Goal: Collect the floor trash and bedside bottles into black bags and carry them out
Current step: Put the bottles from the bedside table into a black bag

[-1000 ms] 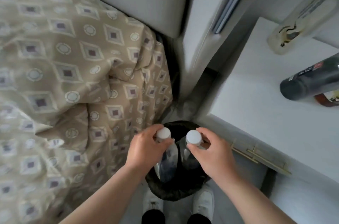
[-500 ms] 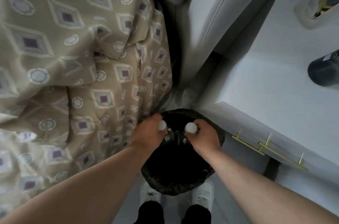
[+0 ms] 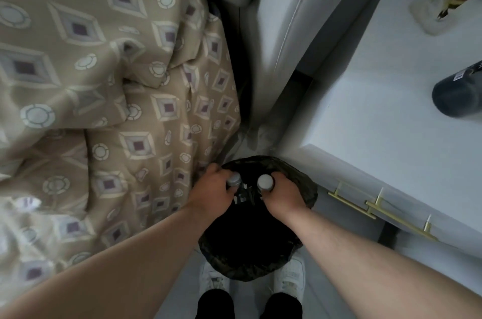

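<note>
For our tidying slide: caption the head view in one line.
Left hand grips the left bottle, right hand the right bottle, over a black bag beside the bed.

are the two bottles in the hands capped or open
Capped: the left bottle and right bottle each show a pale cap on top.

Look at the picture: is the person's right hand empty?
No, the right hand grips a white-capped bottle by its neck over the open black bag.

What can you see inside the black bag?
The left hand holds one bottle and the right hand another in the bag's mouth. Their lower parts and anything beneath are hidden in darkness.
</note>
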Demonstrator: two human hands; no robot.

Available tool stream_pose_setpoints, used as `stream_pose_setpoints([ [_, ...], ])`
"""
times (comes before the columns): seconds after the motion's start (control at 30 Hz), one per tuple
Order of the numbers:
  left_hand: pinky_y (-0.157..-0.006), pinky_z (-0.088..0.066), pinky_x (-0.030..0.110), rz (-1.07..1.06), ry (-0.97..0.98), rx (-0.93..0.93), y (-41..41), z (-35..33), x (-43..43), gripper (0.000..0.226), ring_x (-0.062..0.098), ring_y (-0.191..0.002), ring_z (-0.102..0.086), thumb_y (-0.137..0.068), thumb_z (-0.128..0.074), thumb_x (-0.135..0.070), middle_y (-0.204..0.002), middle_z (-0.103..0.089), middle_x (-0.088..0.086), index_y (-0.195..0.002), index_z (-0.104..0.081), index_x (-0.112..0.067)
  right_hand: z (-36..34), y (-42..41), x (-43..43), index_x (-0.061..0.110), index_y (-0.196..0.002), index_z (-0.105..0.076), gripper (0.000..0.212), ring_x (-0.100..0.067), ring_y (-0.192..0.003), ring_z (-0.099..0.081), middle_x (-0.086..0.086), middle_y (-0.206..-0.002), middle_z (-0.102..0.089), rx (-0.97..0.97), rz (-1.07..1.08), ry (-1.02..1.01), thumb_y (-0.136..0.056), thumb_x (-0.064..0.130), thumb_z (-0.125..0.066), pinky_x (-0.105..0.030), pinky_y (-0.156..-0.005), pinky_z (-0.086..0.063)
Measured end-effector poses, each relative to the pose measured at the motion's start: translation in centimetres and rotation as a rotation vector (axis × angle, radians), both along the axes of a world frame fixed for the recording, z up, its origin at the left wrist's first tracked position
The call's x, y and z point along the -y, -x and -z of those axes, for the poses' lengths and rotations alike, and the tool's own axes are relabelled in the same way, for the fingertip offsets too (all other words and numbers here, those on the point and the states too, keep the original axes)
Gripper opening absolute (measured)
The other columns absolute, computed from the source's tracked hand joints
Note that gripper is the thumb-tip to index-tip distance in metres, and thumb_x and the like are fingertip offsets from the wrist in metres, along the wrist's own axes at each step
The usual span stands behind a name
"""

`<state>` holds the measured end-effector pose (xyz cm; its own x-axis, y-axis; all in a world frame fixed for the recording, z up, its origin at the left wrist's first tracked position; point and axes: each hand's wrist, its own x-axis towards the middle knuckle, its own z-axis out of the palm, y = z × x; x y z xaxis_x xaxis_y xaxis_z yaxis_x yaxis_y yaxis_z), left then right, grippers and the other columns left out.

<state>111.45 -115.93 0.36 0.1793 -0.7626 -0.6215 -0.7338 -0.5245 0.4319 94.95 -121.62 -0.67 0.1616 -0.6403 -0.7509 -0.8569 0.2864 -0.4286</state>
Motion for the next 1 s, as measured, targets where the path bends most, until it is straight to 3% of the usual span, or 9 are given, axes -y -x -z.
stream_pose_setpoints([
  [0.1,-0.092,-0.042,0.026,-0.072,-0.002,-0.071,-0.4,-1.9,0.1,0.039,0.02,-0.11,-0.056,-0.09,-0.056,-0.036,-0.126,-0.05,0.001,-0.126,-0.057,-0.02,-2.0,0.3,0.1,0.018,-0.131,-0.05,0.043,-0.023,-0.121,-0.054,-0.004,-0.133,-0.057,0.083,0.076,0.026,-0.09,0.03,-0.054,-0.023,-0.09,-0.038],
  [0.2,-0.093,-0.046,0.027,-0.257,0.051,-0.168,-0.3,-5.9,0.4,0.042,0.013,-0.109,-0.057,-0.088,-0.056,-0.045,-0.119,-0.056,-0.005,-0.125,-0.056,-0.026,-6.7,0.6,0.3,0.02,-0.131,-0.053,0.047,-0.017,-0.117,-0.057,-0.002,-0.13,-0.061,0.297,0.318,-0.005,-0.086,0.034,-0.06,-0.033,-0.103,-0.043],
  [0.37,-0.084,-0.048,0.028,-0.433,0.346,-0.322,1.5,-16.1,2.1,0.012,-0.003,-0.091,-0.059,-0.088,-0.056,-0.042,-0.097,-0.065,-0.015,-0.097,-0.063,-0.038,-19.4,3.1,1.3,0.024,-0.101,-0.067,0.031,-0.009,-0.095,-0.068,0.003,-0.098,-0.073,0.603,0.502,0.112,-0.076,0.039,-0.058,-0.041,-0.092,-0.053],
  [0.5,-0.081,-0.05,0.036,-0.456,0.507,-0.435,5.2,-23.0,4.9,0.031,0.005,-0.087,-0.062,-0.072,-0.048,-0.057,-0.092,-0.066,-0.011,-0.091,-0.066,-0.041,-28.7,7.8,3.3,0.025,-0.085,-0.071,0.015,-0.013,-0.084,-0.07,0.001,-0.091,-0.075,0.72,0.612,0.317,-0.076,0.031,-0.06,-0.031,-0.078,-0.056],
  [0.63,-0.085,-0.052,0.041,-0.396,0.603,-0.521,10.0,-28.2,8.4,0.033,0.013,-0.09,-0.064,-0.072,-0.049,-0.056,-0.093,-0.068,-0.008,-0.094,-0.066,-0.039,-35.3,12.5,5.2,0.026,-0.083,-0.071,0.02,-0.018,-0.082,-0.07,-0.003,-0.087,-0.074,0.741,0.704,0.546,-0.068,0.039,-0.065,-0.03,-0.076,-0.057],
  [0.73,-0.073,-0.05,0.016,-0.345,0.622,-0.537,13.6,-31.1,11.4,0.03,0.007,-0.085,-0.065,-0.072,-0.055,-0.054,-0.091,-0.069,-0.009,-0.094,-0.066,-0.037,-38.6,15.8,6.6,0.032,-0.082,-0.071,0.021,-0.02,-0.083,-0.068,-0.003,-0.085,-0.073,0.704,0.739,0.751,-0.067,0.043,-0.062,-0.034,-0.076,-0.057],
  [0.8,-0.067,-0.045,0.008,-0.287,0.63,-0.515,16.0,-32.4,13.5,0.027,0.003,-0.087,-0.064,-0.074,-0.062,-0.049,-0.098,-0.066,-0.011,-0.1,-0.062,-0.039,-39.8,17.9,7.6,0.029,-0.081,-0.07,0.016,-0.018,-0.08,-0.066,-0.005,-0.083,-0.072,0.675,0.772,0.871,-0.07,0.038,-0.063,-0.037,-0.076,-0.056],
  [0.9,-0.077,-0.043,0.016,-0.166,0.602,-0.447,19.5,-33.5,16.5,0.047,0.003,-0.099,-0.059,-0.078,-0.071,-0.039,-0.115,-0.056,-0.019,-0.122,-0.055,-0.038,-40.7,20.4,9.0,0.023,-0.084,-0.068,0.009,-0.018,-0.079,-0.065,-0.007,-0.083,-0.071,0.633,0.825,0.964,-0.077,0.022,-0.062,-0.041,-0.076,-0.055],
  [1.0,-0.088,-0.041,0.021,-0.062,0.554,-0.368,22.2,-33.4,18.9,0.061,0.005,-0.109,-0.052,-0.078,-0.072,-0.036,-0.125,-0.05,-0.018,-0.133,-0.047,-0.035,-40.8,21.8,10.4,0.021,-0.088,-0.067,0.011,-0.017,-0.087,-0.065,0.0,-0.086,-0.07,0.595,0.84,0.997,-0.08,0.02,-0.061,-0.039,-0.079,-0.056],
])
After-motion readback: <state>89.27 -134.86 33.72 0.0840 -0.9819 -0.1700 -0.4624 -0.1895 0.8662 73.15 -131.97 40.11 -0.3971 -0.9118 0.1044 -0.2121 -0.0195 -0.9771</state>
